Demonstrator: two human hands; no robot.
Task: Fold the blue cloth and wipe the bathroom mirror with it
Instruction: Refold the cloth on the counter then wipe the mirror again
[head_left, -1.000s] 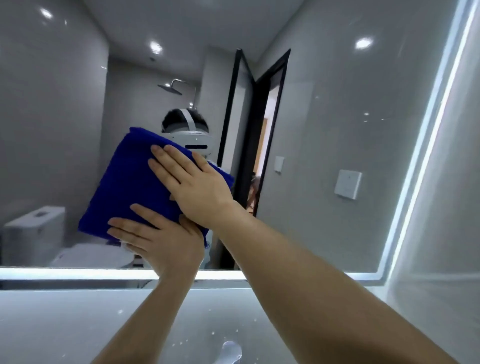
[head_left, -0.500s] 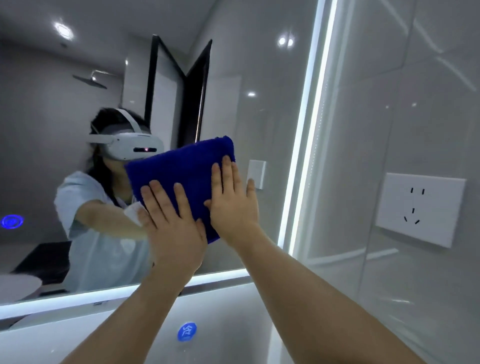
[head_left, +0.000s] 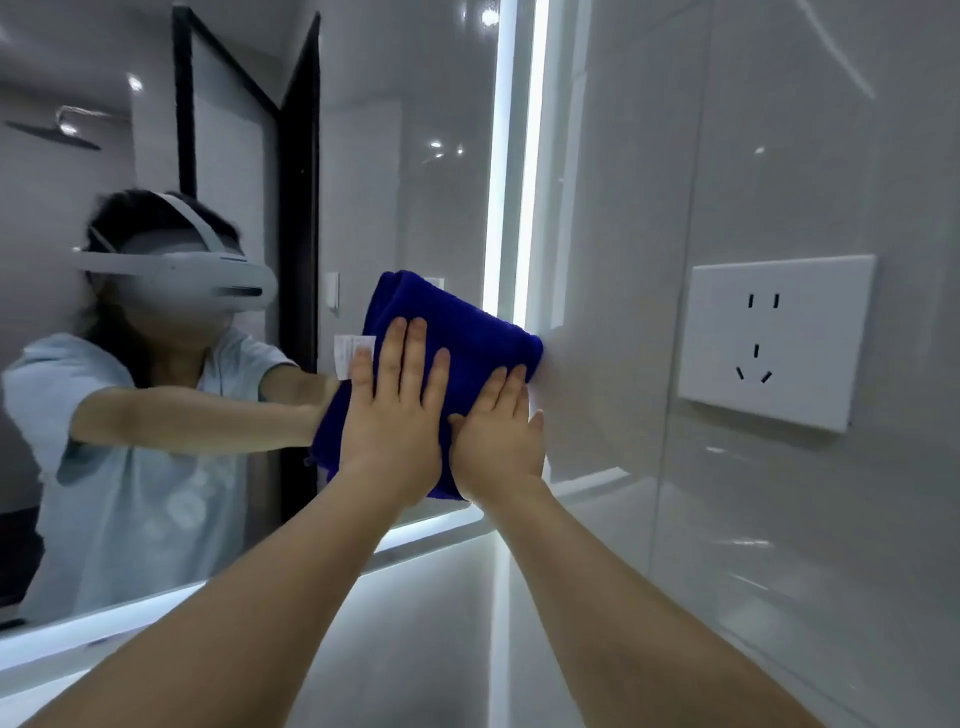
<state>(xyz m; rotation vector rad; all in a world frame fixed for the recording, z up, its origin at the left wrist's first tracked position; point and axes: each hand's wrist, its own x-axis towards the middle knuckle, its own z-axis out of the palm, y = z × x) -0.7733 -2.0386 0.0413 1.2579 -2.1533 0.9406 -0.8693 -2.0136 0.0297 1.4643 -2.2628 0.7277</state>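
blue cloth (head_left: 467, 332) lies flat beneath all straight fingers (head_left: 413, 358).

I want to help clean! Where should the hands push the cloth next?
Probably slide left: the left hand and right hand press the folded blue cloth flat at the lit right edge of the wall mirror, so no glass remains rightward.
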